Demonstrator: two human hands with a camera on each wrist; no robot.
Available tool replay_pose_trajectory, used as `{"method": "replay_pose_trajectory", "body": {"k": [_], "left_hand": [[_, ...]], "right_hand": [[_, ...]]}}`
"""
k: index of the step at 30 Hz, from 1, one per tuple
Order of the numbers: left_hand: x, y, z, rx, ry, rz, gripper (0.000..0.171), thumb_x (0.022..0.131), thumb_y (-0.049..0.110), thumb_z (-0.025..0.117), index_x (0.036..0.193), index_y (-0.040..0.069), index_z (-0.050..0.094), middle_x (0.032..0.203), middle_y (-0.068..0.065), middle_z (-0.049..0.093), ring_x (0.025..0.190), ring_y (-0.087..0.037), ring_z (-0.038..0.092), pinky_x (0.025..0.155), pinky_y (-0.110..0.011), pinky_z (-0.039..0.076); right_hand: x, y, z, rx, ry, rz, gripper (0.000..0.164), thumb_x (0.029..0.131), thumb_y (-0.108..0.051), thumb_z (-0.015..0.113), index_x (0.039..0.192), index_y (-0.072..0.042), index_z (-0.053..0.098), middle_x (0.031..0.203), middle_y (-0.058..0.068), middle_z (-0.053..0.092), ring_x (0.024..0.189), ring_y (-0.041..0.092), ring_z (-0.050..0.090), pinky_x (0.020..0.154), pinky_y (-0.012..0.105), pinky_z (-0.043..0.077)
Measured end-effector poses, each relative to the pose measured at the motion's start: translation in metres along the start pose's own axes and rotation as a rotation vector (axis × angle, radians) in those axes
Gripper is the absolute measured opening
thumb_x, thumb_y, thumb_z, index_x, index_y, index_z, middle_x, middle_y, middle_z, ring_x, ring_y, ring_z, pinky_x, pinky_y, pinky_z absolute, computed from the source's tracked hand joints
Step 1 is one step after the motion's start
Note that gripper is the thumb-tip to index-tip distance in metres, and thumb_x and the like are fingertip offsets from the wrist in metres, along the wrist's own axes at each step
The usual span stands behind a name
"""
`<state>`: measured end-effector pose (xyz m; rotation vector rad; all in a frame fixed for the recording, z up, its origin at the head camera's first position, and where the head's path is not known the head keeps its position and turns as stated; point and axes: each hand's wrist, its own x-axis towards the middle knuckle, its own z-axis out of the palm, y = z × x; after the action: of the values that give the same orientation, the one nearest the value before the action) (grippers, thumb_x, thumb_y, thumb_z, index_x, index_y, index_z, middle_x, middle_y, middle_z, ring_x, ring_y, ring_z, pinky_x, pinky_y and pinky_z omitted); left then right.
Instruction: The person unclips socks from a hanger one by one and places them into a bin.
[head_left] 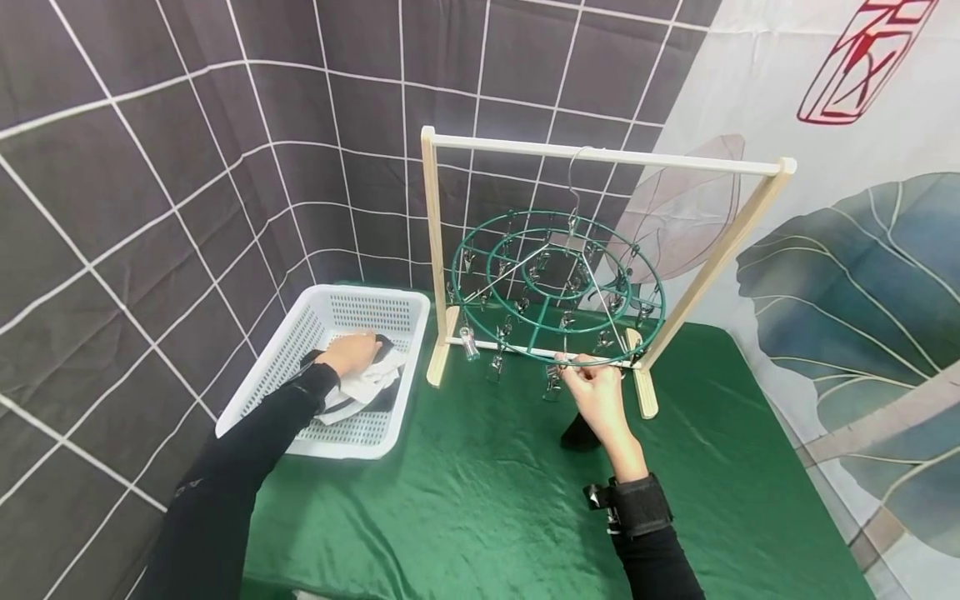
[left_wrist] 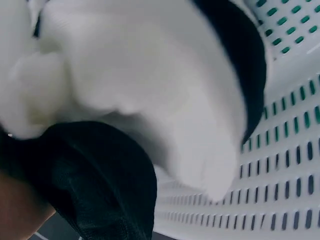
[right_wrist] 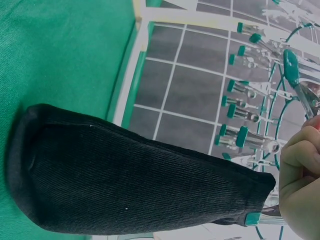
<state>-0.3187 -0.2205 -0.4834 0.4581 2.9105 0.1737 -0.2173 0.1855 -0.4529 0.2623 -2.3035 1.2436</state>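
My left hand (head_left: 351, 354) reaches into the white basket (head_left: 411, 379), over white cloth items (head_left: 367, 385) and dark ones; its fingertips are partly hidden. In the left wrist view, white cloth (left_wrist: 150, 75) fills much of the frame beside dark fabric (left_wrist: 100, 180). At the front edge of a round green drying hanger (head_left: 536, 342), my right hand (head_left: 596, 396) pinches a metal clip with a green tip (right_wrist: 291, 67), its fingers curled. A black sock (right_wrist: 135, 175) hangs from another clip just by that hand; in the head view the hand partly covers it.
The hanger's hook (head_left: 573, 179) hangs on the white bar of a wooden stand (head_left: 435, 225). Several clips (head_left: 468, 343) dangle from its rings. A green cloth (head_left: 465, 500) covers the table. Behind stand a grey grid curtain (head_left: 360, 125) and a printed white curtain (head_left: 750, 83).
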Motion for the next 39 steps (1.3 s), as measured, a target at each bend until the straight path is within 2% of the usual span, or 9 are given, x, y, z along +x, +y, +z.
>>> {"method": "replay_pose_trajectory", "body": {"k": [10,19,23,27,30,32,34,36,39], "left_hand": [[0.002,-0.001,0.024,0.021,0.043,-0.062,0.046,0.108,0.021,0.032,0.126,-0.016,0.052,0.106,-0.035,0.067,0.103,-0.051,0.067,0.089,-0.058,0.055],[0.000,0.002,0.025,0.018,0.048,-0.139,0.052,0.108,0.022,0.033,0.136,-0.021,0.042,0.109,-0.038,0.065,0.104,-0.052,0.067,0.088,-0.059,0.055],[0.006,0.017,0.009,0.042,0.217,-0.125,0.042,0.102,0.015,0.046,0.131,-0.017,0.049,0.115,-0.033,0.063,0.112,-0.047,0.062,0.096,-0.057,0.051],[0.016,0.048,-0.013,-0.125,0.637,0.053,0.033,0.098,0.005,0.049,0.127,-0.011,0.052,0.121,-0.027,0.058,0.116,-0.041,0.056,0.102,-0.052,0.047],[0.018,0.083,-0.024,-0.292,0.980,0.334,0.027,0.095,-0.003,0.047,0.120,-0.010,0.053,0.116,-0.026,0.057,0.111,-0.040,0.055,0.104,-0.049,0.045],[0.013,0.109,-0.032,-0.328,1.126,0.547,0.026,0.091,-0.006,0.047,0.116,-0.011,0.054,0.114,-0.027,0.058,0.111,-0.041,0.056,0.104,-0.049,0.046],[0.007,0.134,-0.038,-0.293,1.200,0.723,0.026,0.088,-0.005,0.048,0.113,-0.010,0.055,0.109,-0.025,0.060,0.107,-0.039,0.059,0.103,-0.047,0.049],[-0.001,0.157,-0.044,-0.229,1.201,0.838,0.024,0.090,-0.002,0.048,0.111,-0.008,0.058,0.106,-0.023,0.064,0.103,-0.036,0.062,0.101,-0.044,0.051],[-0.011,0.185,-0.047,-0.083,1.136,0.896,0.023,0.096,0.006,0.046,0.109,-0.004,0.063,0.101,-0.016,0.068,0.100,-0.029,0.065,0.099,-0.038,0.053]], "right_hand": [[0.000,0.000,0.002,-0.011,0.017,0.004,0.045,0.092,-0.012,0.072,0.055,-0.010,0.047,0.052,-0.003,0.035,0.050,0.003,0.027,0.053,0.022,0.021],[-0.001,-0.003,0.005,-0.008,0.042,0.002,0.049,0.089,-0.012,0.074,0.053,-0.010,0.040,0.052,-0.006,0.030,0.049,0.000,0.023,0.050,0.021,0.019],[-0.001,-0.004,0.006,-0.015,0.056,0.017,0.047,0.087,-0.014,0.075,0.053,-0.009,0.043,0.051,-0.010,0.031,0.048,0.001,0.026,0.050,0.022,0.021],[-0.002,-0.003,0.007,-0.034,0.065,0.044,0.047,0.087,-0.015,0.074,0.052,-0.009,0.044,0.049,-0.012,0.031,0.046,0.001,0.025,0.050,0.023,0.023],[-0.003,-0.004,0.007,-0.037,0.063,0.056,0.047,0.087,-0.015,0.074,0.052,-0.010,0.043,0.049,-0.012,0.031,0.047,0.001,0.026,0.051,0.022,0.023],[-0.003,-0.004,0.007,-0.030,0.060,0.059,0.047,0.088,-0.015,0.073,0.051,-0.011,0.043,0.051,-0.011,0.034,0.048,0.002,0.027,0.051,0.022,0.023],[-0.004,-0.005,0.007,-0.022,0.057,0.060,0.047,0.088,-0.015,0.072,0.052,-0.012,0.043,0.053,-0.011,0.036,0.049,0.003,0.029,0.052,0.022,0.024],[-0.004,-0.005,0.008,-0.021,0.055,0.061,0.046,0.089,-0.016,0.072,0.052,-0.013,0.044,0.053,-0.011,0.036,0.050,0.003,0.030,0.052,0.021,0.024],[-0.003,-0.004,0.009,-0.031,0.061,0.061,0.044,0.088,-0.016,0.073,0.053,-0.013,0.047,0.052,-0.012,0.034,0.049,0.001,0.028,0.052,0.021,0.024]]}}
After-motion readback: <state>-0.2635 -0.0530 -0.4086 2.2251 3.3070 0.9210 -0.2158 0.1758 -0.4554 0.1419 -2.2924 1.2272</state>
